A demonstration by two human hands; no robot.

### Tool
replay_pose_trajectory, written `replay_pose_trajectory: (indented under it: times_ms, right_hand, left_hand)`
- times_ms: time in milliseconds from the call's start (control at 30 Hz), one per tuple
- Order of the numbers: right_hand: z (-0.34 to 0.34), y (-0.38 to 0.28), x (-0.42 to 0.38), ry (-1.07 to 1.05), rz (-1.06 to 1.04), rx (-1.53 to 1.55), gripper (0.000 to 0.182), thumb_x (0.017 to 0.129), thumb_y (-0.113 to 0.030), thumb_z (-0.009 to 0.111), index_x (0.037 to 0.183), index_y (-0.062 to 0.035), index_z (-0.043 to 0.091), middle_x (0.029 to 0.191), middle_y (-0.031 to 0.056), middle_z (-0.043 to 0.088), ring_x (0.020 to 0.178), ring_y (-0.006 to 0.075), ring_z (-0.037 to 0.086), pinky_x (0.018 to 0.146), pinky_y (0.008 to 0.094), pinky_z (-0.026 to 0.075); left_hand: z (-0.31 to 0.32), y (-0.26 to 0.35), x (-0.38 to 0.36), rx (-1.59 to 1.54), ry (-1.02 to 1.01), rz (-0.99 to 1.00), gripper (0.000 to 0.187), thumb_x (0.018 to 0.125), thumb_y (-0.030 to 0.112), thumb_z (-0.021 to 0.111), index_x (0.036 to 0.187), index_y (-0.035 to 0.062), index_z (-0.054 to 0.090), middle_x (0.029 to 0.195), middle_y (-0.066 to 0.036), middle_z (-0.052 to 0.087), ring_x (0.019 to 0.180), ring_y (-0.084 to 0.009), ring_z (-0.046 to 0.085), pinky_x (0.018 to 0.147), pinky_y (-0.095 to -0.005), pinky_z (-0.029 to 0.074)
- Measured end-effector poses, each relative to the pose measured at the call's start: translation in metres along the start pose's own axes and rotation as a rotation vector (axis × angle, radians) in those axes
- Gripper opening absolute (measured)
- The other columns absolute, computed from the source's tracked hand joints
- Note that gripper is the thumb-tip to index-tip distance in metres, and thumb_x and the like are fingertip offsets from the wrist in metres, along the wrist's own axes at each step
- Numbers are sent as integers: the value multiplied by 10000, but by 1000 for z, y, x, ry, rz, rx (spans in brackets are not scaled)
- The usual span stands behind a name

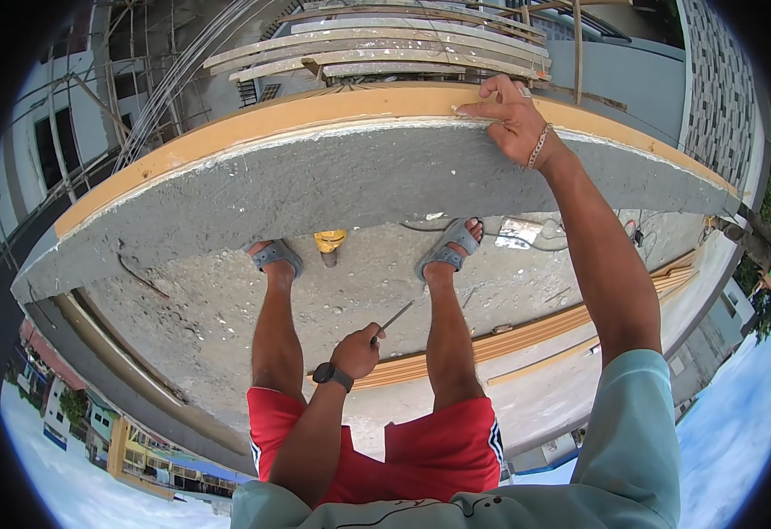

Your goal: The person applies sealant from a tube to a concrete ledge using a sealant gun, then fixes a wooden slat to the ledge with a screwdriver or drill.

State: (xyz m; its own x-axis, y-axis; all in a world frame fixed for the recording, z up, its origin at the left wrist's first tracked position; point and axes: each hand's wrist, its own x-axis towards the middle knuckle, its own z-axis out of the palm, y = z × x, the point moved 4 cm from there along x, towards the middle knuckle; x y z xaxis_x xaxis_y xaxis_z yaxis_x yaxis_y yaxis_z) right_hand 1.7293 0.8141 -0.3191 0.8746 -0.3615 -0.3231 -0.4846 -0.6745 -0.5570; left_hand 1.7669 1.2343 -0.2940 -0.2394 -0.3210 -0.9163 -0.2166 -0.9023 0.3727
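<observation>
My left hand (356,354), with a black watch at the wrist, hangs low between my legs and is closed around a thin grey metal rod (396,319). The rod points up and to the right. My right hand (513,123) rests at the top of the low grey wall (315,172), its fingers apart on the orange-yellow trim strip (385,103). The index finger lies along the strip, near the white filler line (315,132) where strip and wall meet. A ring and a chain bracelet are on this hand and wrist.
A yellow power tool (331,240) lies on the rough concrete floor (200,322) between my sandalled feet. Orange-yellow strips (526,333) lie behind me. A cable (535,247) runs by my right foot. Beyond the wall are wooden planks (385,48) and scaffolding poles (182,62).
</observation>
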Motion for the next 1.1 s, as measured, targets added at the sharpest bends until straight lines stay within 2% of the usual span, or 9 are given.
replay_pose_trajectory:
  times_ms: [200,267,367,600,800,900,1000,1067,1100]
  right_hand:
    - [1,-4,6,-105,-101,-139,398,691,-57,464,998,-203,670,1094,89,430,999,263,419,907,380,345]
    - [0,-1,6,-131,-130,-170,509,608,-16,452,1041,-181,662,1101,123,431,1059,268,412,931,380,309]
    - [-4,0,4,-187,-98,-196,514,609,-8,448,1032,-201,667,1133,108,432,1074,264,413,908,380,334]
    - [-15,22,-7,-176,-127,-211,515,596,10,452,1012,-201,673,1156,85,434,1099,252,414,893,387,357]
    - [-20,41,-19,-173,-115,-184,475,613,-4,468,997,-192,675,1161,81,431,1111,247,413,929,398,349]
    - [-28,46,-27,-155,-94,-183,453,615,-3,465,982,-162,677,1139,99,443,1081,262,437,942,409,348]
    - [-37,48,-33,-55,-86,-328,434,617,-1,465,974,-129,676,1103,120,464,1035,262,467,903,417,374]
    - [-45,49,-39,27,148,-312,378,650,-2,465,951,-89,676,1071,136,486,983,258,480,845,391,403]
    - [-43,47,-40,29,147,-313,378,650,-2,465,951,-89,676,1071,136,486,983,258,480,845,391,403]
  left_hand:
    - [5,1,3,13,11,6,212,809,82,479,1018,85,518,866,-188,614,827,-348,592,690,-420,456]
    - [6,2,4,27,8,-7,210,810,84,480,1016,86,518,868,-186,614,827,-347,591,691,-420,455]
    - [8,5,5,18,0,-9,207,810,85,483,1014,87,518,875,-185,614,835,-347,590,695,-421,454]
    - [10,8,8,27,-15,-55,202,814,93,490,1013,87,521,894,-184,615,857,-345,590,709,-415,457]
    - [14,7,11,37,-7,-45,209,811,91,491,1017,87,524,902,-190,615,866,-346,590,718,-411,459]
    - [16,10,12,31,-25,-63,213,810,90,491,1020,89,524,902,-195,614,867,-347,590,721,-409,458]
    - [13,11,10,33,-34,-80,213,809,90,491,1020,89,524,900,-197,613,865,-347,591,722,-408,458]
    - [13,12,11,29,-34,-76,213,809,91,491,1019,88,524,900,-198,613,863,-347,591,722,-407,457]
    - [12,10,11,26,-24,-67,213,809,89,490,1019,89,524,898,-197,613,862,-347,591,721,-407,457]
